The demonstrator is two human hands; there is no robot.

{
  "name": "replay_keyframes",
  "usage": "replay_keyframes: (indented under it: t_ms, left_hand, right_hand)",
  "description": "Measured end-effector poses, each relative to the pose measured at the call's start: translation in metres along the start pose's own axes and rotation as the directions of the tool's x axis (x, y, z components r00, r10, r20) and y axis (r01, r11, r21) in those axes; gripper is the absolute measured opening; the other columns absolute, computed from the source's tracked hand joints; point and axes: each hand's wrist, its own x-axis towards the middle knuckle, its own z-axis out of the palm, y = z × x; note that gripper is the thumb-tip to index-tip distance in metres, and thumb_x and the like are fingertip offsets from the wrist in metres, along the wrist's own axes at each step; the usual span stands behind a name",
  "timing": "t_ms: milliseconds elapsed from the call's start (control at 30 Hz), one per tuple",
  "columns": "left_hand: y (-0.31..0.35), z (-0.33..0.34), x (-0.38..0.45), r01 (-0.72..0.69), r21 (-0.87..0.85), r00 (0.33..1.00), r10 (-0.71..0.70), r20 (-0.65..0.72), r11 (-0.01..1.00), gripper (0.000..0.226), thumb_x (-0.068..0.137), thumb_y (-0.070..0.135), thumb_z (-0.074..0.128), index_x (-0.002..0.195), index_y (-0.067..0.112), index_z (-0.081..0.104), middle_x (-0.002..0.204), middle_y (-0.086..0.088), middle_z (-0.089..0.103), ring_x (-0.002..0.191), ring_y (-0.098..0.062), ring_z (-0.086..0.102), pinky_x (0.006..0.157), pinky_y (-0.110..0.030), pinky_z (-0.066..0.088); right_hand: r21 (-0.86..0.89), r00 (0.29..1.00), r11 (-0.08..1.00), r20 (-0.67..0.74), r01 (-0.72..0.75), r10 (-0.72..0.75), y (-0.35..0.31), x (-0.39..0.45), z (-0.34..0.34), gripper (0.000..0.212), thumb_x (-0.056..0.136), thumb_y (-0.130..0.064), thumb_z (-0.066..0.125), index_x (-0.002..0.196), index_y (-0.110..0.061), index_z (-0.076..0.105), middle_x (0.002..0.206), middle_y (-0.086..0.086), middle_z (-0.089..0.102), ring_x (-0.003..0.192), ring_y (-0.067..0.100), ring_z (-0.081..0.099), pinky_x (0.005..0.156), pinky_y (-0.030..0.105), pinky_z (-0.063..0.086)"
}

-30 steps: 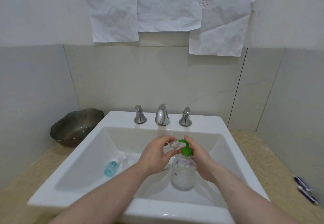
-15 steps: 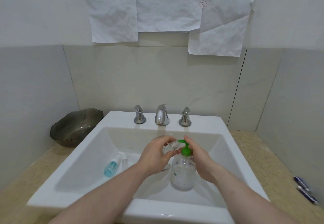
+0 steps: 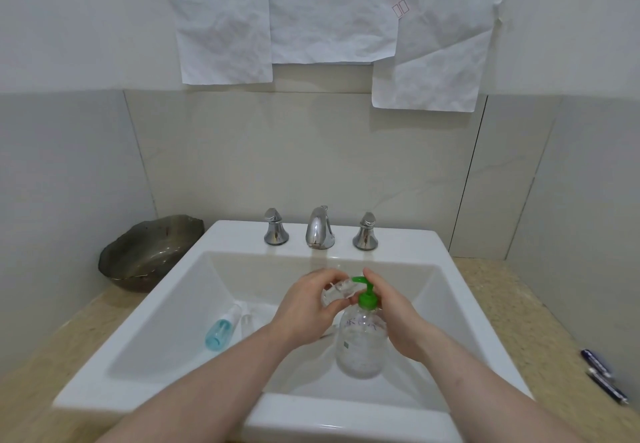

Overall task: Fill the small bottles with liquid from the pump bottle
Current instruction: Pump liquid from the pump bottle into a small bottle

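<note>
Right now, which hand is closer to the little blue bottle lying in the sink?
Left. The left hand is just right of the blue bottle, holding a clear small bottle. The right hand is farther, past the pump bottle.

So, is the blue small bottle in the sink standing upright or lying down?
Lying down. The blue small bottle rests on its side on the sink's sloping left wall, neck pointing up the slope.

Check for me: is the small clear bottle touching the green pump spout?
Cannot tell. In the head view the small clear bottle, held in the left hand, overlaps the green pump spout; no contact or gap shows.
</note>
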Motion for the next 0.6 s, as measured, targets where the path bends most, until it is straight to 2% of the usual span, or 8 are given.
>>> replay_keyframes:
  t_ms: [133,267,300,433,533,600]
  left_hand:
    - [0.0009,-0.0006,0.0002,0.004,-0.012,1.000,-0.004,-0.002,1.000,0.025,0.089,0.042,0.074,0.111,0.034,0.066,0.101,0.020,0.065,0.099,0.002,0.055,0.079,-0.007,0.038]
    - [-0.0012,0.0006,0.0013,-0.015,0.007,1.000,0.015,0.001,1.000,0.024,0.089,0.037,0.073,0.111,0.034,0.066,0.102,0.019,0.065,0.099,-0.001,0.055,0.081,-0.012,0.040]
    - [-0.0014,0.0007,0.0014,-0.019,0.015,1.000,0.019,0.004,1.000,0.024,0.089,0.039,0.072,0.112,0.034,0.065,0.102,0.019,0.065,0.099,-0.001,0.055,0.081,-0.012,0.040]
    - [-0.0020,-0.0002,0.0014,-0.027,0.024,0.999,0.028,-0.019,0.999,0.023,0.089,0.040,0.073,0.110,0.034,0.066,0.101,0.019,0.065,0.099,0.000,0.055,0.081,-0.009,0.038]
    - [-0.0028,0.0002,0.0021,-0.029,0.033,0.998,0.031,-0.049,0.999,0.024,0.088,0.038,0.075,0.110,0.035,0.066,0.101,0.021,0.064,0.099,0.000,0.055,0.083,-0.011,0.039]
    - [-0.0040,0.0007,0.0023,-0.040,0.050,0.997,0.043,-0.068,0.998,0.023,0.088,0.037,0.075,0.109,0.035,0.066,0.100,0.022,0.064,0.099,0.001,0.054,0.084,-0.010,0.037]
  right_hand:
    - [0.004,1.000,1.000,-0.003,-0.013,0.013,-0.0028,-0.0016,-0.0003,0.053,0.093,-0.062,0.060,0.104,-0.014,0.080,0.096,0.003,0.076,0.098,0.021,0.066,0.108,0.042,0.045]
    - [0.047,1.000,0.999,0.012,-0.017,0.017,-0.0054,-0.0024,-0.0027,0.041,0.102,-0.048,0.055,0.093,-0.017,0.079,0.096,0.005,0.073,0.092,0.021,0.066,0.092,0.036,0.049]
    - [0.048,1.000,0.999,0.011,-0.012,0.011,-0.0053,-0.0028,-0.0028,0.041,0.102,-0.047,0.054,0.092,-0.017,0.080,0.096,0.005,0.073,0.092,0.021,0.066,0.092,0.037,0.049]
    - [0.005,1.000,1.000,-0.005,0.006,-0.006,-0.0020,-0.0015,-0.0006,0.055,0.095,-0.059,0.059,0.103,-0.009,0.079,0.096,0.004,0.078,0.100,0.022,0.065,0.111,0.043,0.043]
    - [-0.004,1.000,1.000,-0.002,0.003,-0.003,-0.0017,-0.0014,-0.0001,0.051,0.094,-0.062,0.058,0.092,-0.016,0.080,0.093,0.001,0.078,0.097,0.021,0.064,0.109,0.042,0.044]
    - [-0.004,1.000,1.000,-0.008,0.011,-0.011,-0.0030,-0.0031,0.0011,0.049,0.095,-0.061,0.057,0.095,-0.017,0.079,0.093,0.001,0.078,0.096,0.020,0.064,0.102,0.040,0.046]
